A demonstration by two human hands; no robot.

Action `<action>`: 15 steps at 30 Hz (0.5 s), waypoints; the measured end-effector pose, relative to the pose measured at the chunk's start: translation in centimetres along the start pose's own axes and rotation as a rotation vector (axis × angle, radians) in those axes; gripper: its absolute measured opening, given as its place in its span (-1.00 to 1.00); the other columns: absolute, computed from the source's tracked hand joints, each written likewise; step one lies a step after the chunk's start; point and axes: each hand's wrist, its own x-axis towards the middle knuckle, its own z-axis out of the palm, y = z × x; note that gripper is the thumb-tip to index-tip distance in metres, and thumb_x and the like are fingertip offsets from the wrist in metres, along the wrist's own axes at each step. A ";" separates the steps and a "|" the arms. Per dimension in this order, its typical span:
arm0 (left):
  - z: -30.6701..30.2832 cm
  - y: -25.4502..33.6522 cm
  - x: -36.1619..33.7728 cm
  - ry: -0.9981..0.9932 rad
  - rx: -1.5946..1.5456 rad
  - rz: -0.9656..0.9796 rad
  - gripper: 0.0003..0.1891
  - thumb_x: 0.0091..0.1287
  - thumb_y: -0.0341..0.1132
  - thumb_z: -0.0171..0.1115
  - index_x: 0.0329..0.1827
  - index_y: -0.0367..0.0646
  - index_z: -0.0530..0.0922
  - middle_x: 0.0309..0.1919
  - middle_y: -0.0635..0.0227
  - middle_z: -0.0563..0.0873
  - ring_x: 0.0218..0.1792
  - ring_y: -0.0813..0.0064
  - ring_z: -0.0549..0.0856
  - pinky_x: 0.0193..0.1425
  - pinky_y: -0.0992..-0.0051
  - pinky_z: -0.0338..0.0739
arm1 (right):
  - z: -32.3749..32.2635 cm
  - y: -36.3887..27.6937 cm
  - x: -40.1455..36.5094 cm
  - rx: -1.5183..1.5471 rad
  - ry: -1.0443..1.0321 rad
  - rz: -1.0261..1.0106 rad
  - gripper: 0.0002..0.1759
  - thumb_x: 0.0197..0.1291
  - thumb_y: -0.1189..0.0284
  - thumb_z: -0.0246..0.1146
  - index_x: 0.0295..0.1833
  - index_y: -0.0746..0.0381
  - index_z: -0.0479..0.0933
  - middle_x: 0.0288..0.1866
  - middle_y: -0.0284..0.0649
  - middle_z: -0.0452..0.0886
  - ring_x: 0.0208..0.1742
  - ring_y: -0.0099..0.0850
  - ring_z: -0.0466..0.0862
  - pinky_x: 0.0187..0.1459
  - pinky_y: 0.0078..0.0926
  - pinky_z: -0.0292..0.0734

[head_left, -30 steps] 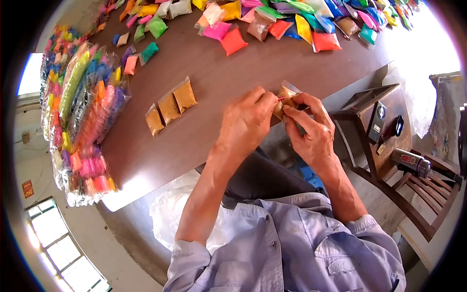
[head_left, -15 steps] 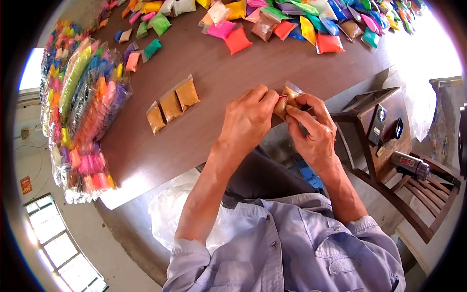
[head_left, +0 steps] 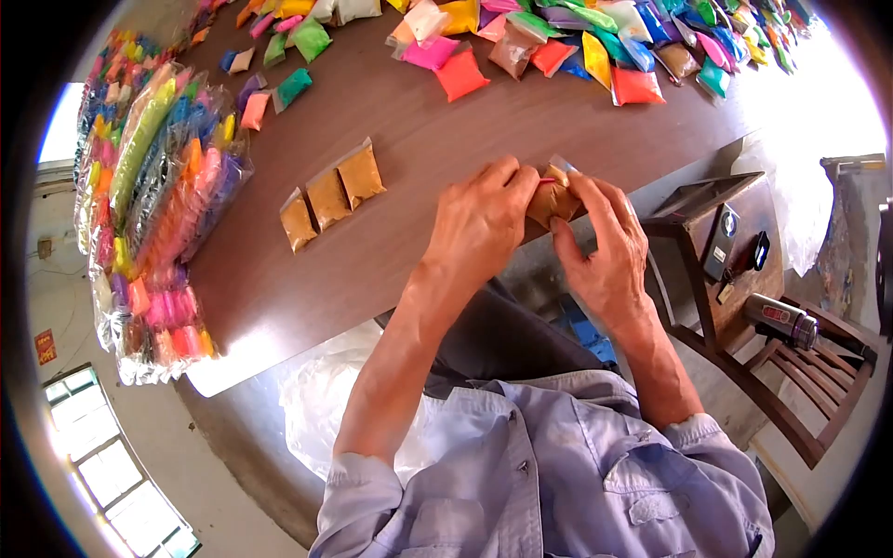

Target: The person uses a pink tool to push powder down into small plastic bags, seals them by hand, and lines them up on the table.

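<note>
Between my hands, over the table's front edge, is a small clear packet with a brown filling (head_left: 555,203). My left hand (head_left: 479,223) is closed in a pinch at the packet's left side. A thin pinkish-red strip (head_left: 546,180) shows at those fingertips, lying across the packet; what it belongs to is hidden. My right hand (head_left: 609,244) grips the packet from the right, thumb at its lower edge and fingers along its upper right. On the table to the left lies a row of three similar brown packets (head_left: 327,199), side by side.
Colourful packets (head_left: 558,51) are heaped along the far side of the brown table (head_left: 260,288). Long clear bags of coloured packets (head_left: 177,186) stand at the left. On the right, a wooden chair (head_left: 707,325) holds a phone (head_left: 722,242) and a metal flask (head_left: 781,319).
My right fingers have spread and shifted along the packet, the thumb now at its lower edge, so more of its brown face shows. My left hand stays at its left side.
</note>
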 end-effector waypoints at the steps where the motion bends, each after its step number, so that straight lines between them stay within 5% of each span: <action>1: 0.0 0.0 0.1 0.001 -0.002 -0.001 -0.95 0.43 -0.48 0.36 -0.12 -0.15 0.71 -0.25 0.24 0.71 -0.21 0.07 0.79 -0.20 0.17 0.70 | -0.2 0.0 0.2 -0.025 -0.021 -0.009 -0.60 0.04 0.61 0.54 0.06 0.23 0.79 0.10 -0.15 0.72 0.14 -0.13 0.75 0.14 -0.20 0.70; 15: 0.2 -0.5 0.2 -0.011 0.016 0.017 -0.93 0.35 -0.53 0.34 -0.18 -0.15 0.66 -0.29 0.28 0.65 -0.23 0.15 0.78 -0.22 0.19 0.70 | -0.3 0.7 0.3 -0.204 -0.079 -0.113 -0.57 -0.01 0.51 0.56 0.07 0.21 0.81 0.14 -0.25 0.67 0.23 -0.15 0.68 0.21 -0.19 0.63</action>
